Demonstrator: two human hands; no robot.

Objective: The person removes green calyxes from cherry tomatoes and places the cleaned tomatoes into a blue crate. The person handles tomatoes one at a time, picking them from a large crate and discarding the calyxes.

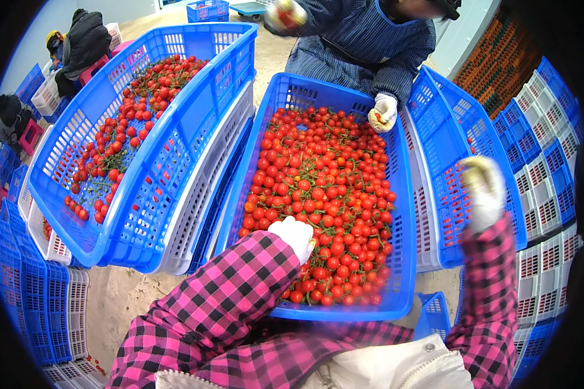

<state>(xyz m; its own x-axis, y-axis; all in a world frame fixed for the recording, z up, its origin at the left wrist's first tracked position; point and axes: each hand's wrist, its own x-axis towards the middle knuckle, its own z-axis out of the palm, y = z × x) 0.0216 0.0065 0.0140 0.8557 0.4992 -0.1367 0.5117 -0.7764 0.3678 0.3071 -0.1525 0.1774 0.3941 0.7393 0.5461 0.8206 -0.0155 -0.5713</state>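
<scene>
A blue plastic crate [338, 314] full of small red tomatoes [331, 194] with bits of green stem stands before me. My left hand [292, 238], in a white glove, reaches into it, its curled fingers down among the tomatoes. What lies in those fingers is hidden. Blurred, my right hand [484, 189] is over the near part of another blue crate [438, 126] to the right. That glove looks yellowed at the fingertips, and I cannot make out whether anything is in it.
Opposite sits a co-worker, whose one gloved hand [383, 113] is at the middle crate's far rim, the other [286, 17] raised. At left, a blue crate [204, 116] holds fewer tomatoes, atop other crates. Stacked crates [547, 194] line the right. Other people sit behind at left.
</scene>
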